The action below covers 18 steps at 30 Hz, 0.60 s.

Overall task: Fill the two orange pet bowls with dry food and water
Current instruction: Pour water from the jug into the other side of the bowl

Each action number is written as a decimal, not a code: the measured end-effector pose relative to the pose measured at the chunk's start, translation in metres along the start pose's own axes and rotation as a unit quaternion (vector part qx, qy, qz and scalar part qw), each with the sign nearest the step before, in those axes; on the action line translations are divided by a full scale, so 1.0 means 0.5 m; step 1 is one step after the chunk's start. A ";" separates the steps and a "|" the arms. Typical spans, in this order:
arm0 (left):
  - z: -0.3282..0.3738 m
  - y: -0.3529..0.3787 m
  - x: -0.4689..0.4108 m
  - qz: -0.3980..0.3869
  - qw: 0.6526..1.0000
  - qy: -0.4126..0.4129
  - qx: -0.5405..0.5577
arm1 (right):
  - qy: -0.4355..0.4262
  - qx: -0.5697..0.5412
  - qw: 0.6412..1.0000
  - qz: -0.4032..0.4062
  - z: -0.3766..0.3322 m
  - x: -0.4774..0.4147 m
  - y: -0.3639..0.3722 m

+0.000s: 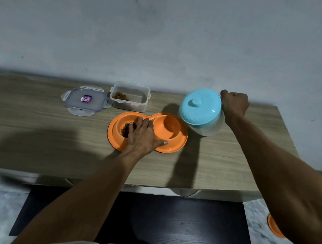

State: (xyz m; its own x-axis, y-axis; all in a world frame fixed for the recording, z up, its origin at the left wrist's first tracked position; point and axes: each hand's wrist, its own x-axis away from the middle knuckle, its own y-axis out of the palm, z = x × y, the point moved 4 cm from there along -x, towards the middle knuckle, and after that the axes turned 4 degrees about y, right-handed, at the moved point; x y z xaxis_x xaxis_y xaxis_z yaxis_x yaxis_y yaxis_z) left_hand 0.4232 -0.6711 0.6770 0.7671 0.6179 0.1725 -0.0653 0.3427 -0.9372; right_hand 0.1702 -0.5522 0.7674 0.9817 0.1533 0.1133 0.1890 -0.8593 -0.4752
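Note:
An orange double pet bowl lies on the wooden table. Its left well holds brown dry food; its right well looks empty. My left hand lies flat on the dish, fingers spread over the middle ridge and the left well. A translucent water jug with a turquoise lid is tilted toward the right well. My right hand is closed around the jug's handle at its far right side. No water is seen flowing.
A clear plastic container with a little kibble stands behind the bowl, its lid lying to the left. A dark mat covers the marble floor in front of the table. Another orange object lies on the floor at right.

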 end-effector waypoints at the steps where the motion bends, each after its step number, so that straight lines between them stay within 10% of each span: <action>1: 0.000 0.000 0.000 -0.001 1.000 -0.001 0.002 | -0.015 0.011 1.000 0.000 -0.005 0.002 0.000; 18: -0.003 0.004 -0.004 -0.010 1.000 -0.005 0.008 | -0.107 0.128 0.986 0.003 -0.047 0.036 0.005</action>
State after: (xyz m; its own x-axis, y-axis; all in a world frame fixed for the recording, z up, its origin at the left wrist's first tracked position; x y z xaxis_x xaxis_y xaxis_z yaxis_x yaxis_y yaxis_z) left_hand 0.4224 -0.6726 0.6742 0.7614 0.6183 0.1947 -0.0606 0.3670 -0.9283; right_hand 0.1876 -0.5632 0.7889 0.9602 0.2718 -0.0642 0.1562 -0.7133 -0.6832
